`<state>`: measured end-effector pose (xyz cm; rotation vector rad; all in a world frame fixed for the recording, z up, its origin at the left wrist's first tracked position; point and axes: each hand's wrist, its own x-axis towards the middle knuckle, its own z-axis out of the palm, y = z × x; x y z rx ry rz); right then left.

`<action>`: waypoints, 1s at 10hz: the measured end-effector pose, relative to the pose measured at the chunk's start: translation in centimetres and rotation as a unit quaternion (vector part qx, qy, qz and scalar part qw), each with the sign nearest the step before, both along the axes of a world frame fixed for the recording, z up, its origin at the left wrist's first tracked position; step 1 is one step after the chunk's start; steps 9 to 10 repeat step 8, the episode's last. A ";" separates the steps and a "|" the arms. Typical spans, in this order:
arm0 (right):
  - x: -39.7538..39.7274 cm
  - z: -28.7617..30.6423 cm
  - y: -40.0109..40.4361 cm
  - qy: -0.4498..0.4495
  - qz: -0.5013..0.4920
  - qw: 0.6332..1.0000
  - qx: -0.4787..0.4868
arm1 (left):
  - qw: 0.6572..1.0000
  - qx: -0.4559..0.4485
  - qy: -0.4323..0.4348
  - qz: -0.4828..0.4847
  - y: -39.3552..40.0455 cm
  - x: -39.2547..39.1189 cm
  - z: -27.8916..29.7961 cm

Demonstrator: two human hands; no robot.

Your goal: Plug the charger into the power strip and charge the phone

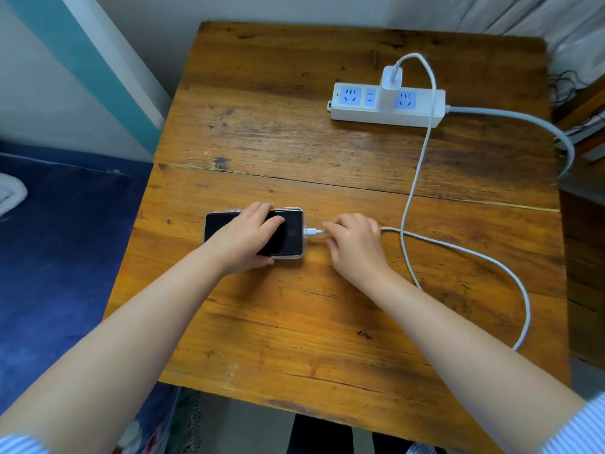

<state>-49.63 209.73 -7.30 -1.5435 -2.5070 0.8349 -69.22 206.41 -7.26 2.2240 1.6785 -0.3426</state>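
Note:
A black phone in a clear case lies flat on the wooden table, its screen dark. My left hand grips it from above, fingers and thumb around its long edges. The white cable plug sits in the phone's right end. My right hand pinches the cable just behind that plug. The white cable loops over the table up to the white charger, which stands plugged into the white power strip at the back right.
The power strip's thick grey cord runs off the table's right edge. A blue bed cover lies left of the table. Wall and curtain stand behind it. Dark wooden furniture is close on the right.

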 end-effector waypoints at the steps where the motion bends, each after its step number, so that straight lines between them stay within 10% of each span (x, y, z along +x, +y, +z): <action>1: 0.3 -0.4 0.0 -0.010 0.015 0.999 0.048 | 0.999 -0.028 0.025 0.022 1.6 -0.9 -0.2; 3: 1.1 -1.9 -0.7 -0.087 0.158 0.981 0.069 | 0.995 -0.073 0.050 0.041 4.0 -2.1 0.2; 10: 1.9 -3.3 -0.6 0.015 0.107 0.994 0.027 | 0.988 0.029 -0.016 0.149 0.4 2.3 -1.2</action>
